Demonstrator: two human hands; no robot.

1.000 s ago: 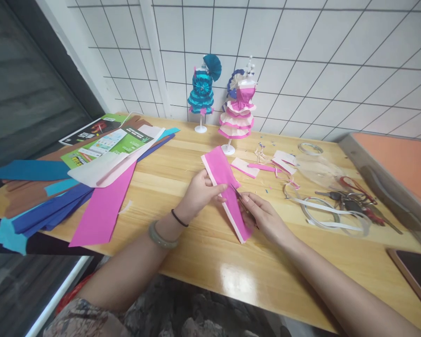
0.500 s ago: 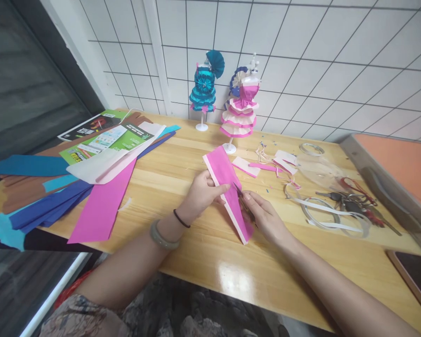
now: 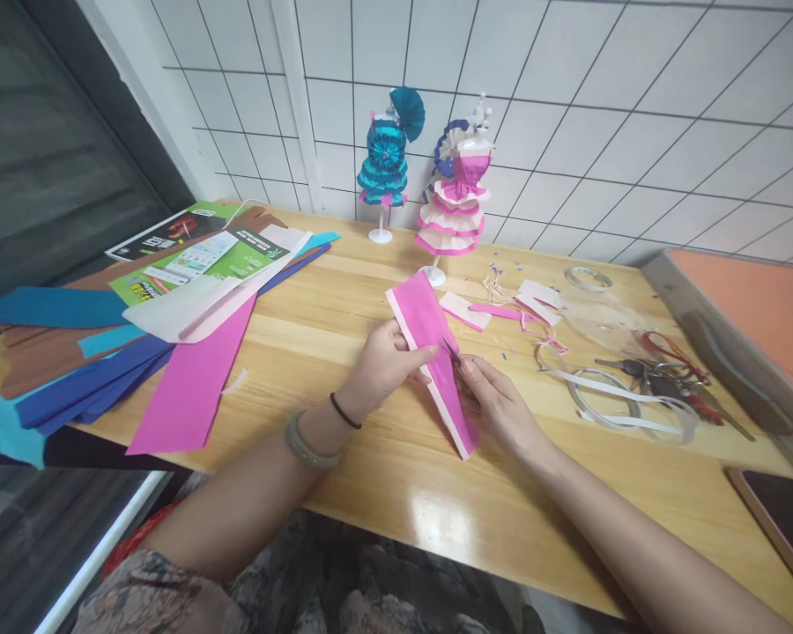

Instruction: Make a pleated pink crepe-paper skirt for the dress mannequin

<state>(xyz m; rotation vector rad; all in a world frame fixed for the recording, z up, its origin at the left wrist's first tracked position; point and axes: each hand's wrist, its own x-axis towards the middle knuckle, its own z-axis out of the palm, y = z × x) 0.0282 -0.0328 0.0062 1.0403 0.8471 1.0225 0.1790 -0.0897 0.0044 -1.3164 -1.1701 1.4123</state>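
Pinched in my left hand (image 3: 391, 357) is a long pink paper strip (image 3: 418, 310) with a white border along its left edge. The thumb lies over the strip's front and the fingers go behind it. My right hand (image 3: 495, 394) is closed round a small pair of dark scissors (image 3: 453, 354), whose tips lie at the strip's right edge, near its middle. Most of the scissors' handles are hidden by the fingers. Beyond the strip stands a mini dress form in a pink and white ruffled dress (image 3: 450, 220), and left of it one in a teal dress (image 3: 383, 167).
Coloured paper strips (image 3: 188, 392) and green printed packaging (image 3: 248, 255) are piled at the left. Pink and white paper scraps (image 3: 466, 310), ribbon rolls (image 3: 604, 401) and keys (image 3: 664, 383) lie at the right. A phone (image 3: 783, 515) rests near the right edge.
The view has shifted very slightly. The scissors' tips have moved a little along the strip's right edge, and both hands keep their hold.
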